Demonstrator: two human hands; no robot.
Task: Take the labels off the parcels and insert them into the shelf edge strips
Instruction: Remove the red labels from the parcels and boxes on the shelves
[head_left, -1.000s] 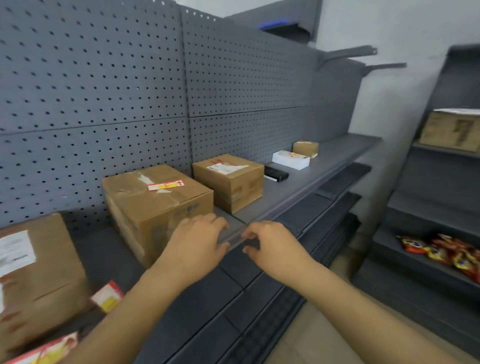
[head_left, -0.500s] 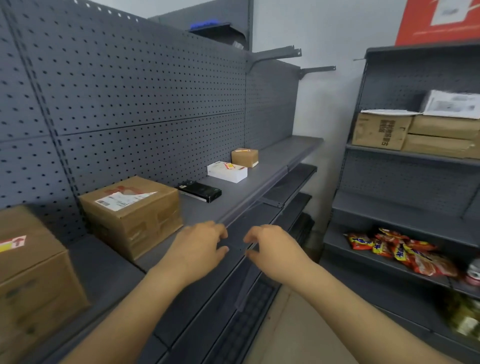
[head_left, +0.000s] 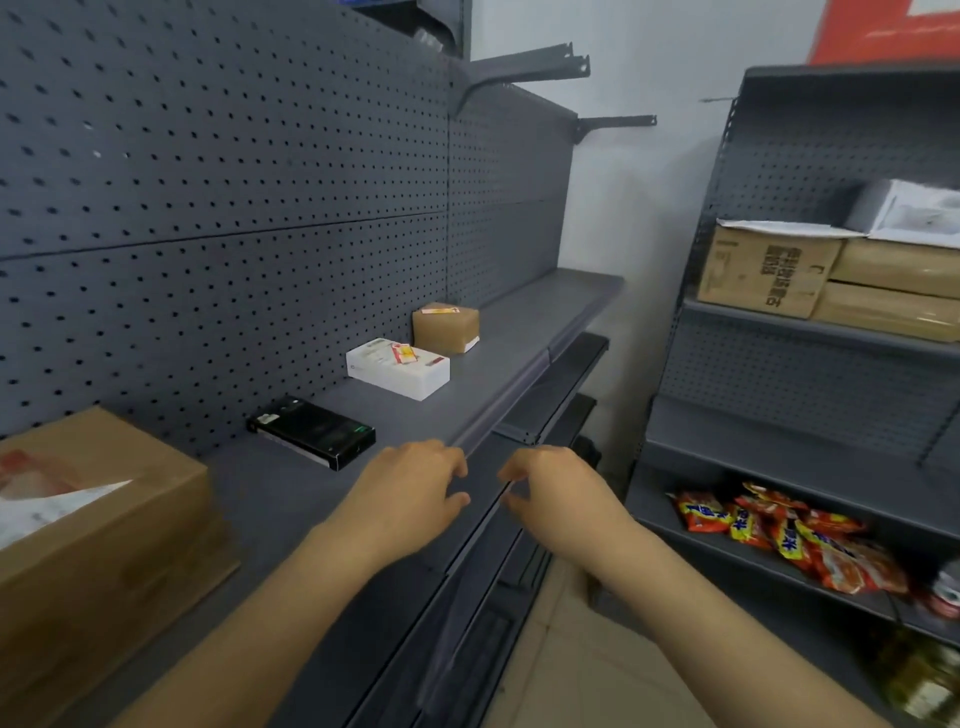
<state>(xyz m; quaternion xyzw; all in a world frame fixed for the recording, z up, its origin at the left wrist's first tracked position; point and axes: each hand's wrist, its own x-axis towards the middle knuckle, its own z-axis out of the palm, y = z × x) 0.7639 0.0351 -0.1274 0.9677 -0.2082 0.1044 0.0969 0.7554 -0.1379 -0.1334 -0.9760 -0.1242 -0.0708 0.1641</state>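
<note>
My left hand (head_left: 410, 493) and my right hand (head_left: 556, 493) hover close together over the grey shelf edge strip (head_left: 519, 395), fingers loosely curled, with nothing visible in either. On the shelf lie a large cardboard parcel (head_left: 93, 519) with a white label (head_left: 47, 506) at the left, a black box (head_left: 311, 439), a white box (head_left: 397, 374) bearing a red-yellow label (head_left: 405, 354), and a small brown parcel (head_left: 447, 330) with a label (head_left: 439, 310) on top.
A grey pegboard wall (head_left: 234, 182) backs the shelf, with two bare brackets (head_left: 519, 67) above. Lower shelves (head_left: 566, 384) step down below the strip. A second rack at the right holds cardboard boxes (head_left: 763, 275) and snack packets (head_left: 779, 535).
The view has swung right along the shelf, so the big parcels slid out to the left. Both hands stay side by side at the shelf edge, farther along it.
</note>
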